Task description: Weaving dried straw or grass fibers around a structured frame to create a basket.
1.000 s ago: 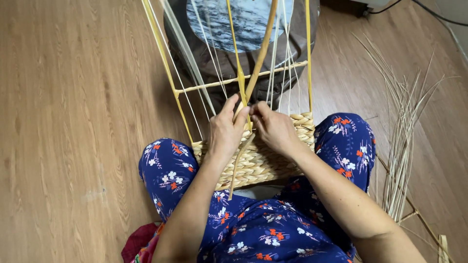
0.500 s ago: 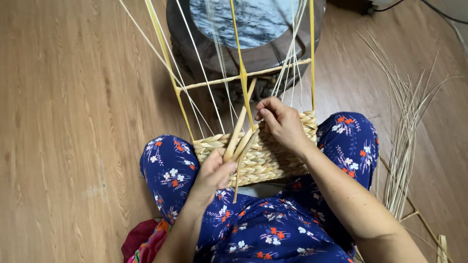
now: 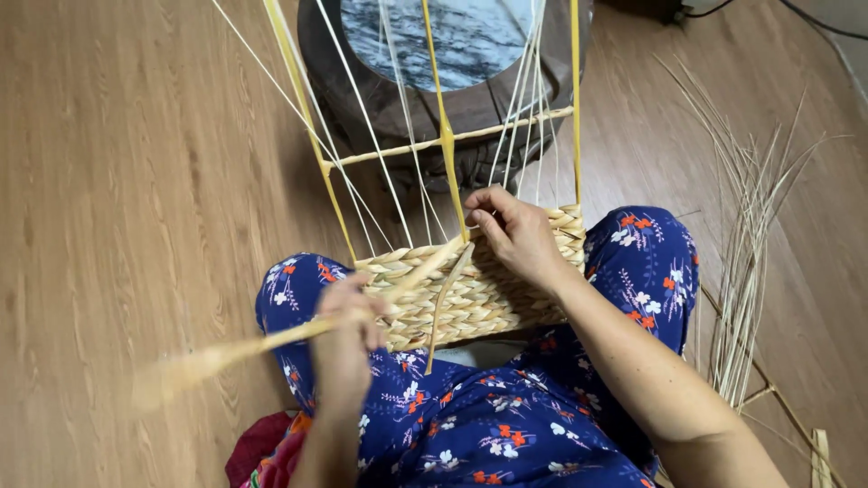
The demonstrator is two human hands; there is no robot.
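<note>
Weaving step: my left hand (image 3: pixel 346 333) grips a flat straw strand (image 3: pixel 271 342), fingers closed around it, pulling it out left of the woven panel (image 3: pixel 470 294) on my lap. My right hand (image 3: pixel 515 233) pinches the weave's far edge at the middle stake (image 3: pixel 443 136). The next move, I judge, calls for a snug, tight pull.

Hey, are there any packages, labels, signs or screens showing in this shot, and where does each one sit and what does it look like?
None in view: only the woven basket panel on the lap, a loose bundle of dry reeds on the floor at right, and a round dark stool ahead. No print on them that I can see.
</note>
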